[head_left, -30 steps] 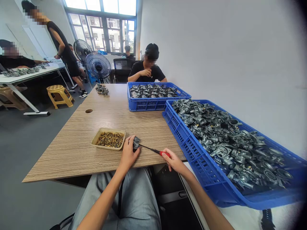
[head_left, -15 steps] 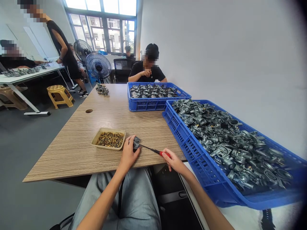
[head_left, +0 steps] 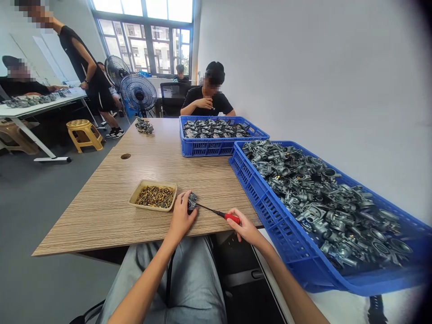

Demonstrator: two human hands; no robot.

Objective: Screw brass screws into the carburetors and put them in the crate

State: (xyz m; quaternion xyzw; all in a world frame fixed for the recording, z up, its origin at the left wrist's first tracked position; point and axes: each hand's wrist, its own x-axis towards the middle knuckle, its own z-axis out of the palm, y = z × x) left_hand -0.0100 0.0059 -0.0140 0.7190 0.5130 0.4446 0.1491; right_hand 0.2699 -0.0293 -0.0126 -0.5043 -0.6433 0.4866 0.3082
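Note:
My left hand (head_left: 182, 216) is closed around a small grey metal carburetor body (head_left: 192, 200), steadying it on the wood-grain table near the front edge. In my right hand (head_left: 243, 227) is a screwdriver (head_left: 232, 218) with a red handle and a long dark shaft. The shaft points left, and its tip meets the right side of the carburetor body; the exact contact spot is too small to make out. Just left of my left hand stands a shallow cream tray (head_left: 132, 202) filled with small brass pins or jets (head_left: 155, 196).
A blue crate (head_left: 259, 202) heaped with metal carburetor bodies stands along the right side. Behind it, another blue crate (head_left: 209, 147) holds rows of similar parts. Some metal parts (head_left: 144, 126) lie at the table's far left. A person (head_left: 207, 96) sits beyond the table; others are at left.
Both my hands, the screwdriver and the carburetor body stay practically in place. The standing person at left leans slightly further left, and the seated person's hand across the table has shifted a little.

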